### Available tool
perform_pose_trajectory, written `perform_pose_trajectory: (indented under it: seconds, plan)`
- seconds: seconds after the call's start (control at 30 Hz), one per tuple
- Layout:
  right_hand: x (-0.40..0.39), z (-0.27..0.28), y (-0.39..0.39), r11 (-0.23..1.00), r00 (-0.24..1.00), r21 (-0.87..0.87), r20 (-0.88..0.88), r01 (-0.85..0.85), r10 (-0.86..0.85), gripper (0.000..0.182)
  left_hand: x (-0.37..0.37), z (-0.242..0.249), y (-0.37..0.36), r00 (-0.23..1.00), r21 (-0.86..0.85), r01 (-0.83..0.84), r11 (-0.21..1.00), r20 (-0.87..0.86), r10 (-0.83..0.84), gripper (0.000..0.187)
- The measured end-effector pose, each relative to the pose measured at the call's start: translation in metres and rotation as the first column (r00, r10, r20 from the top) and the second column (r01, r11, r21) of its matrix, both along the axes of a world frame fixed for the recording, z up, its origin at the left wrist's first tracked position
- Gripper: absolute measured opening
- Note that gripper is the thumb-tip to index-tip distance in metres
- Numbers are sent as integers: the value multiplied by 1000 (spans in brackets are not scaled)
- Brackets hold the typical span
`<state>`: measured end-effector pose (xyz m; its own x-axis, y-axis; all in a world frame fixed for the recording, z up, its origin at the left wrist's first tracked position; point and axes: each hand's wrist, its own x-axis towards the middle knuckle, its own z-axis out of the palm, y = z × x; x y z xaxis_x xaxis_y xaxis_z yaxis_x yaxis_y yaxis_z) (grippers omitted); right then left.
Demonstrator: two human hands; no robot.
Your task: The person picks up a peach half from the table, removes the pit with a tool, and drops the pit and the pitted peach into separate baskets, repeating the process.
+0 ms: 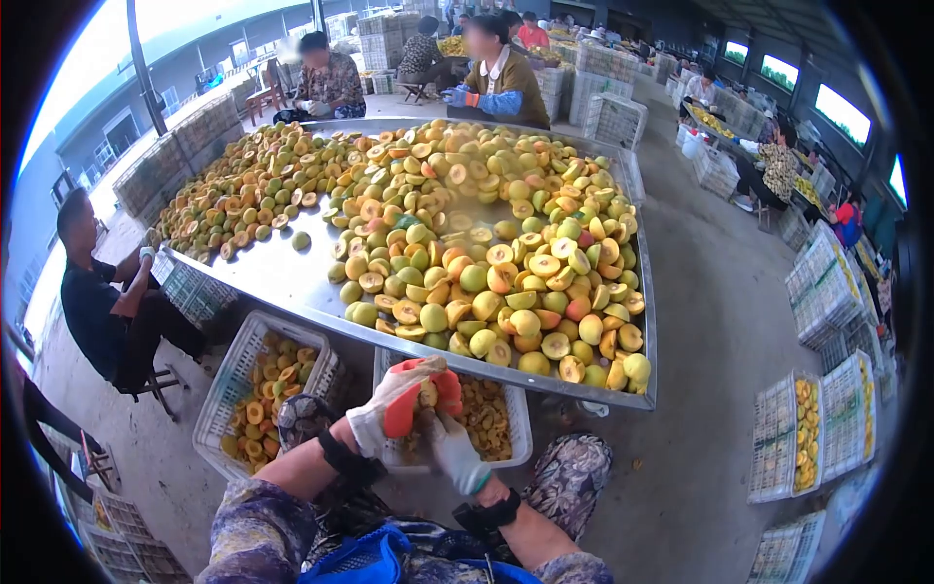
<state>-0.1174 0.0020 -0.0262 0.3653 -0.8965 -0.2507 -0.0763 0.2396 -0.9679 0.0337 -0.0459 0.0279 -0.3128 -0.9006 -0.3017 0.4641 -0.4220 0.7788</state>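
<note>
Both my hands are together over a white crate (525, 428) below the metal table's front edge. My left hand (399, 401), in a white glove with orange-red rubber, is closed around a halved fruit (428, 393). My right hand (455, 454), in a pale glove, is closed against the underside of that fruit; whether it grips a tool cannot be made out. Small fruit pieces (484, 419) lie in the crate under my hands. Beyond them, many halved yellow-green fruits (501, 255) are heaped on the metal table (292, 292).
Left of my hands stands another white crate (222, 399) holding fruit halves (268, 394). A person (107, 282) sits at the table's left, and two people sit along its far side. Stacked crates (812, 419) stand at the right, with more people beyond.
</note>
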Motion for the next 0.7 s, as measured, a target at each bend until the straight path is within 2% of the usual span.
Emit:
perform_pose_trajectory:
  seconds: [0.03, 0.13, 0.23, 0.3, 0.33, 0.4, 0.5, 0.7]
  plan:
    - [-1, 0, -1, 1000, 997, 23, -70, 11, -9, 56, -4, -2, 1, 998, 10, -46, 999, -47, 46, 35]
    - [5, -14, 1, 999, 996, -36, -79, 38, -41, 51, -21, -3, 6, 982, 24, -175, 984, -73, 176, 33]
    - [12, -19, 11, 984, 967, -114, 231, 140, -111, 51, -28, 0, 13, 967, 1, -251, 968, -33, 251, 32]
    - [12, -22, 8, 994, 978, -56, 196, 89, -76, 50, -31, 3, 18, 950, -16, -311, 950, -29, 311, 32]
    - [13, -22, 8, 998, 982, -26, 181, 63, -58, 50, -30, 8, 21, 951, -1, -309, 951, -4, 309, 33]
    - [15, -10, 10, 998, 951, 5, 303, 66, -65, 50, -30, 19, 22, 951, 24, -306, 952, 40, 305, 33]
    - [13, 0, 5, 994, 934, 105, 358, -37, -3, 45, -30, 16, 26, 931, 5, -361, 932, 62, 360, 35]
    - [18, -39, 4, 972, 851, 202, 525, -123, -1, 47, -26, 12, 31, 951, -54, -290, 955, 99, 294, 38]
